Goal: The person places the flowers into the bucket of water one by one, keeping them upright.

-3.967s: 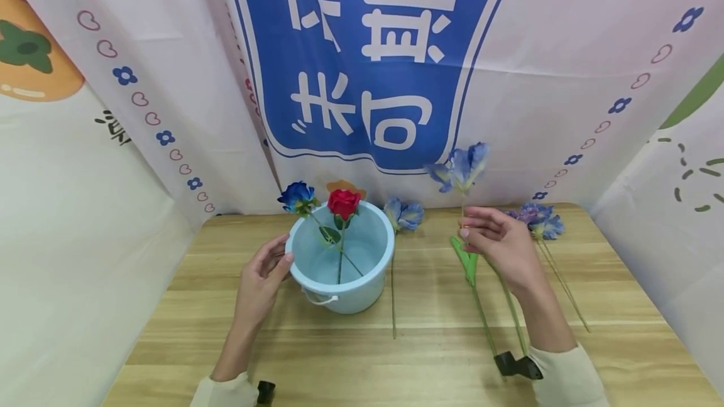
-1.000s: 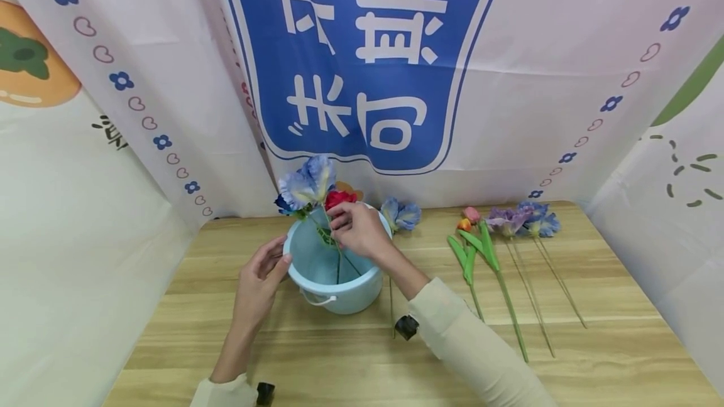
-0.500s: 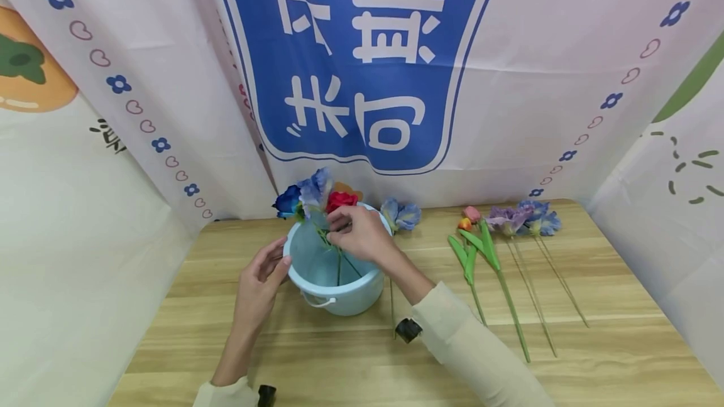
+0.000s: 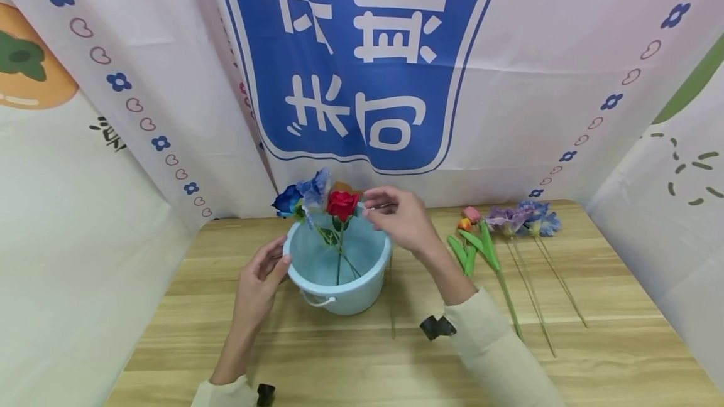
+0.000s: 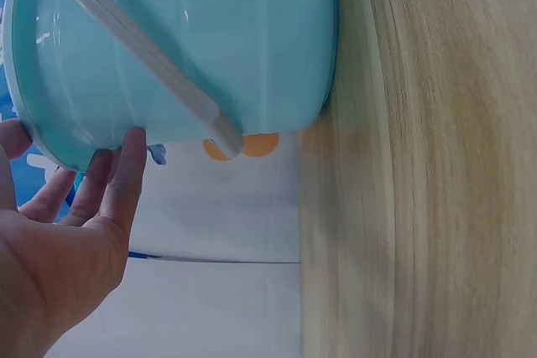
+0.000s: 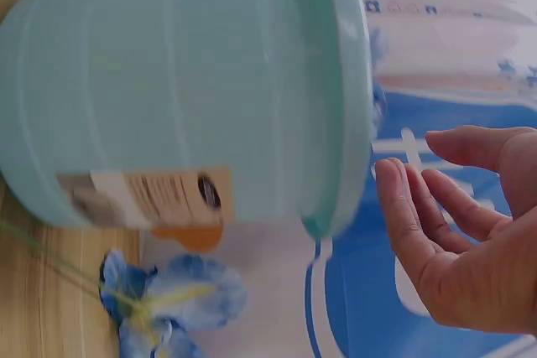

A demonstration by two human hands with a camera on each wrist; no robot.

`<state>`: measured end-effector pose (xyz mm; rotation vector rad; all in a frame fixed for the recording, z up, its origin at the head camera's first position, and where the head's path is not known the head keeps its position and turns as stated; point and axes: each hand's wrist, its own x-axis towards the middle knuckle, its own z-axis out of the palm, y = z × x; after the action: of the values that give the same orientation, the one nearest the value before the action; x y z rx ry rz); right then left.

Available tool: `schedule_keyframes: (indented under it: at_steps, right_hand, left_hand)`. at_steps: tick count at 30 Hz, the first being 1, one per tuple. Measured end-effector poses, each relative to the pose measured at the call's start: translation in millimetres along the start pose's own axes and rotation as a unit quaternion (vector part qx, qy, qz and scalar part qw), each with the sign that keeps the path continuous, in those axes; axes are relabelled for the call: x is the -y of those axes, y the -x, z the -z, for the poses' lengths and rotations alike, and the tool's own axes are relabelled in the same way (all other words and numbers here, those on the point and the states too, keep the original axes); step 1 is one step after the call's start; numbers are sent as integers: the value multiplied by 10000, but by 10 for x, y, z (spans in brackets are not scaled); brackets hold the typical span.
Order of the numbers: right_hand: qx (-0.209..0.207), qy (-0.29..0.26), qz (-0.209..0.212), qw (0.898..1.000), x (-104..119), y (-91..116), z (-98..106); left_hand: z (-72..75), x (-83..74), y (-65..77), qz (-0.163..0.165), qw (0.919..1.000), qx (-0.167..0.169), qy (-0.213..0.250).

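Observation:
A light blue bucket stands on the table, holding a dark blue rose, a red rose and a pale blue iris, all leaning on its far side. My left hand holds the bucket's left rim, thumb at the edge and fingers against the outer wall. Just above the right rim is my right hand, its fingers loosely bent, nothing between them. Another blue iris lies beside the bucket; in the head view the right hand hides its bloom.
On the right of the wooden table lie a pink tulip, an orange tulip, a purple flower and blue flowers with long stems. A printed cloth hangs behind the table.
My right hand carried the pale blue iris from the right side into the bucket, let it go and has drawn back right, uncovering the red rose. My left hand stayed at the rim.

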<state>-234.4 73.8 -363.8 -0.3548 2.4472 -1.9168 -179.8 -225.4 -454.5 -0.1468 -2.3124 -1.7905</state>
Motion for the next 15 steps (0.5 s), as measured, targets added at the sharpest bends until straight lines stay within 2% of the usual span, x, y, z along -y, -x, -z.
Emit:
schedule_keyframes:
  at_steps: [8,15]
  right_hand:
    - [-336,-459,-322,9979,-163,39,299]
    - [-427,-604,-550,9957,-394,52,414]
  left_hand:
    - [1,3,3,0,10000,-7,7]
    - [0,15,-5,-51,10000,-43,-8]
